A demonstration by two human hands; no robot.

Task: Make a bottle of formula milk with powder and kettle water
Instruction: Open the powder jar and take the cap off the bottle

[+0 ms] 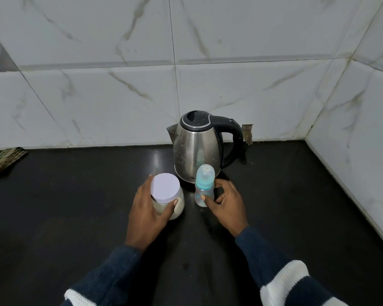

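Observation:
A steel kettle point(197, 149) with a black lid and handle stands on the black counter point(75, 206) near the back wall. In front of it stands a clear jar of white powder point(179, 204) with a white lid, and my left hand point(146, 215) is wrapped around its side. To its right a small baby bottle point(205, 184) with a teal collar and clear cap stands upright. My right hand point(227, 204) grips the bottle's lower body, thumb in front.
White marble-patterned tiles form the back wall and the right side wall point(352, 151), making a corner. A folded greenish cloth point(5, 161) lies at the far left of the counter. A chipped gap point(248, 133) shows in the tile behind the kettle handle.

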